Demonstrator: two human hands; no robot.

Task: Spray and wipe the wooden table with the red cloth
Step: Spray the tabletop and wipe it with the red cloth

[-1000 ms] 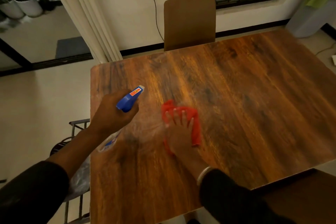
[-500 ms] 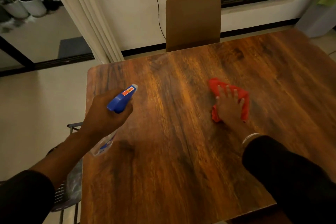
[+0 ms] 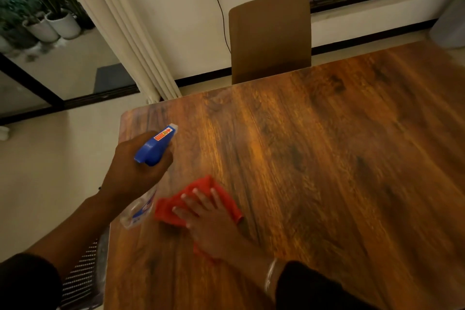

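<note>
The wooden table (image 3: pixel 327 158) fills the middle and right of the view. My right hand (image 3: pixel 211 224) lies flat with fingers spread on the red cloth (image 3: pixel 201 191), pressing it onto the table's near left part. My left hand (image 3: pixel 133 171) grips a spray bottle with a blue trigger head (image 3: pixel 156 146), its nozzle pointing across the table; the clear bottle body (image 3: pixel 138 209) hangs below the hand, just left of the cloth.
A brown chair (image 3: pixel 270 35) stands at the table's far edge. A metal-mesh chair or rack (image 3: pixel 80 277) sits at the table's left side. Cream curtains (image 3: pixel 120 27) and potted plants (image 3: pixel 50 25) are at the back left.
My right hand has swept the red cloth from the table's middle right back to the near left, beside the bottle. The left hand holds the bottle in about the same place.
</note>
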